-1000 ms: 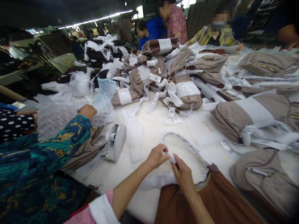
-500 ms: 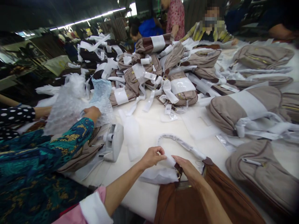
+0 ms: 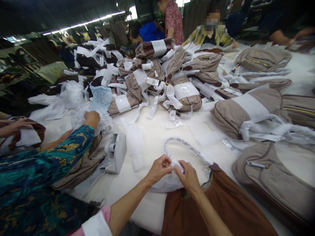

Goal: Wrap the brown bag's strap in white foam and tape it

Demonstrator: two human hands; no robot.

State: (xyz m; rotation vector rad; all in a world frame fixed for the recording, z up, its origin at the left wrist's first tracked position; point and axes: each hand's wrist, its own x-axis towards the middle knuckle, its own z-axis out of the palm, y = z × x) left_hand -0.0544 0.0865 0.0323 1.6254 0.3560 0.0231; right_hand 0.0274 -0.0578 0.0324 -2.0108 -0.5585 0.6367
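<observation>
At the far left a co-worker's hand [image 3: 14,126] rests on a brown bag part, and beside it a co-worker's arm in a teal patterned sleeve [image 3: 49,160] reaches out, its hand [image 3: 92,118] closed on a bunch of bubble wrap [image 3: 99,100], lifted clear of the table as if to pull a piece free. Just below that hand a white tape dispenser [image 3: 115,152] stands on the white table [image 3: 157,131], within easy reach of both workers, with a strip of white foam sheet [image 3: 135,144] lying just beside it.

In the near middle the person's left hand [image 3: 159,168] has thumb and fingertips pressed together, pinching the white wrapping at the base of the bag handle [image 3: 187,149]. The right hand [image 3: 188,177] meets it, touching, fingers curled and pinching the same wrap from the other side, so that the two hold the paper tight around the strap. The handle arches away from the hands and comes back to the brown handbag [image 3: 216,209], which lies flat at the table's near edge right under the right forearm, its body steadying the strap.

Beyond lies a heap of wrapped beige bags [image 3: 172,78], and to the right more beige bags [image 3: 248,111] with white bands lie singly; one unwrapped beige bag [image 3: 270,183] lies near the brown one
</observation>
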